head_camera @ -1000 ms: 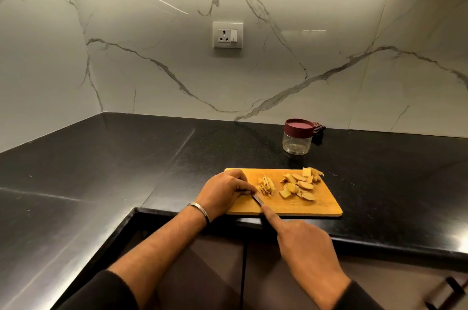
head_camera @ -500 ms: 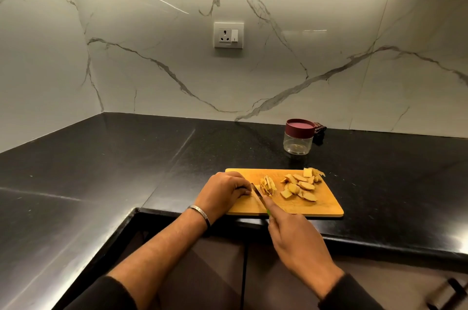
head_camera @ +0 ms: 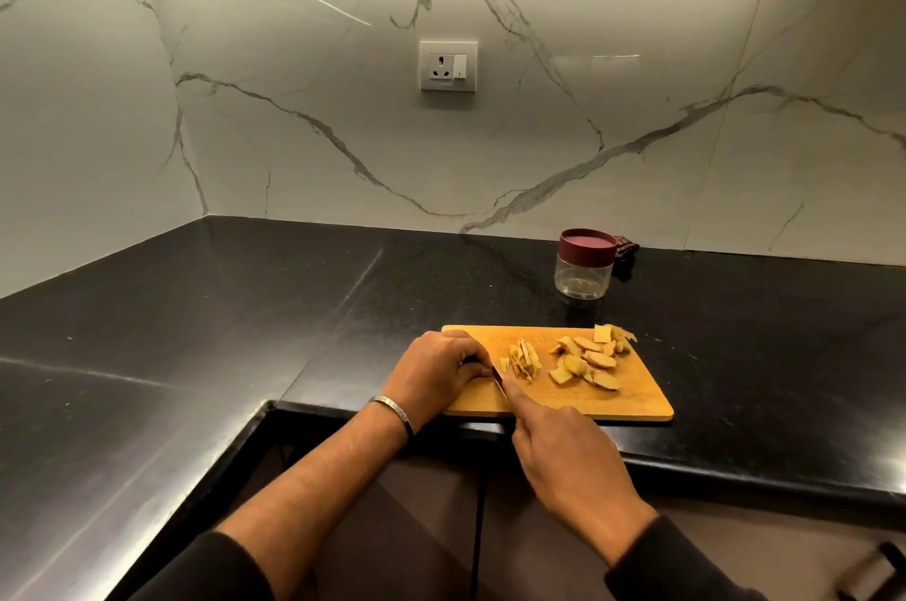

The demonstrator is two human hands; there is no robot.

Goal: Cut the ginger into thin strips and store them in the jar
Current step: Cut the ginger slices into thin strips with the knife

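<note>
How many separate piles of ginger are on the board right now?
2. A small pile of thin strips lies mid-board, just right of the knife. A bigger pile of uncut slices sits toward the cutting board's right end. The left hand may hide more.

The knife [head_camera: 497, 377] is mostly hidden by the hands; a dark object [head_camera: 625, 252] sits half-hidden behind the jar [head_camera: 584, 270].

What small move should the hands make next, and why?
Probably another thin cut: the right hand holds the knife beside the strips, the left hand is curled at the blade, and many slices remain uncut on the board.
</note>
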